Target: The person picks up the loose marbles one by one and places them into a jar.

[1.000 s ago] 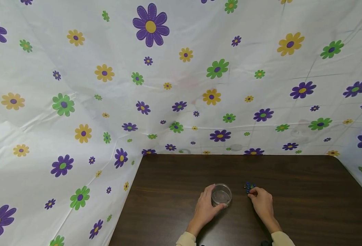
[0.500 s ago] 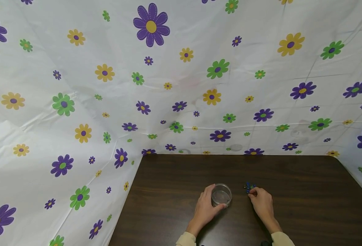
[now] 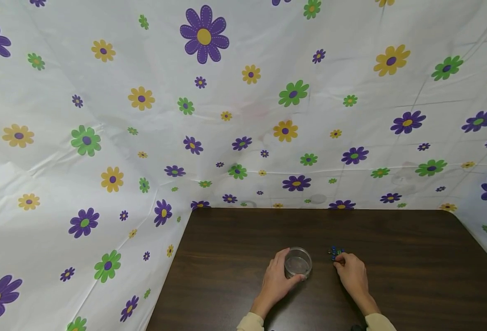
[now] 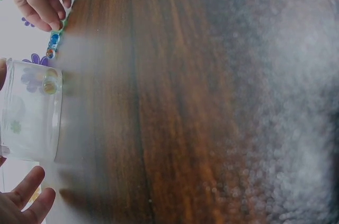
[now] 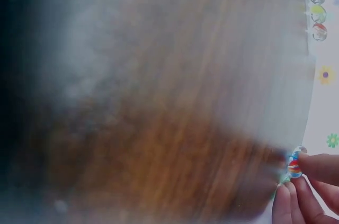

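Note:
My left hand point(image 3: 276, 278) holds a clear, straight-walled round container point(image 4: 29, 128) upright on the table, with fingers on its far left side and thumb at the near rim. In the left wrist view a marble point(image 4: 50, 83) shows through its wall, low down by the base. My right hand point(image 3: 352, 274) is at the near edge of a small cluster of marbles point(image 3: 333, 248), to the right of the container. Its thumb and fingertips pinch a striped glass marble point(image 5: 294, 167). Three more marbles point(image 5: 318, 14) line up at the upper right of the right wrist view.
Both hands work over a dark brown wood-grain table point(image 3: 226, 239). Its far edge meets a white flower-printed sheet point(image 3: 243, 105) that hangs behind and along the sides. Pale sleeves point(image 3: 251, 322) enter from the near edge.

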Demonstrator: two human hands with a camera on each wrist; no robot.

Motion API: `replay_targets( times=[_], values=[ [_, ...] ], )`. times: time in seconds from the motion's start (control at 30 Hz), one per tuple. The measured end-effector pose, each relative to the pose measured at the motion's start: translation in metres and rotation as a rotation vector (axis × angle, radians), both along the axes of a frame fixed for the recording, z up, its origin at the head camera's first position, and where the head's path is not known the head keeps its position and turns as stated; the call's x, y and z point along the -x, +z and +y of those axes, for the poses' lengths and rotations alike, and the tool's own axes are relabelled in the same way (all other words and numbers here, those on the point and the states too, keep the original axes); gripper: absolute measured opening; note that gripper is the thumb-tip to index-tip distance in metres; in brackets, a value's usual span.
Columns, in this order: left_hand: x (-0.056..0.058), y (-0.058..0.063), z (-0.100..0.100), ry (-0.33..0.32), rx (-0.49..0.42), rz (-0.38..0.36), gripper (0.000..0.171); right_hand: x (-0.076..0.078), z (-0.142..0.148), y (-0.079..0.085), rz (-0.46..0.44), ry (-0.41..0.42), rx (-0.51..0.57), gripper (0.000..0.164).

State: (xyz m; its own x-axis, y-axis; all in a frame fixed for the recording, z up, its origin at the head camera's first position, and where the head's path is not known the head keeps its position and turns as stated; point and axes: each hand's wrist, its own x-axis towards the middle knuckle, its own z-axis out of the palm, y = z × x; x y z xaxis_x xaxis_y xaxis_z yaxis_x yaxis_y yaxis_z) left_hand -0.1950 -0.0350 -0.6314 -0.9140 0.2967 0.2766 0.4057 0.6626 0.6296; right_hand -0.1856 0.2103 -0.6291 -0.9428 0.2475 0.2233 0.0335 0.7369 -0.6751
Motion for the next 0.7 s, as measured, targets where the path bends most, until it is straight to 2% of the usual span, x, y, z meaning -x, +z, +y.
replay_targets(
  times=[0.27, 0.7],
  values=[
    [-0.0011, 0.0010, -0.0002, 0.002, -0.005, -0.007, 0.084, -0.0029, 0.0009, 0.0017, 0.059, 0.010, -0.001, 0.006],
    [-0.0020, 0.0019, 0.0003, 0.000, -0.007, -0.015, 0.084, -0.0060, 0.0018, 0.0022, 0.106, 0.036, 0.008, 0.009]
  ],
)
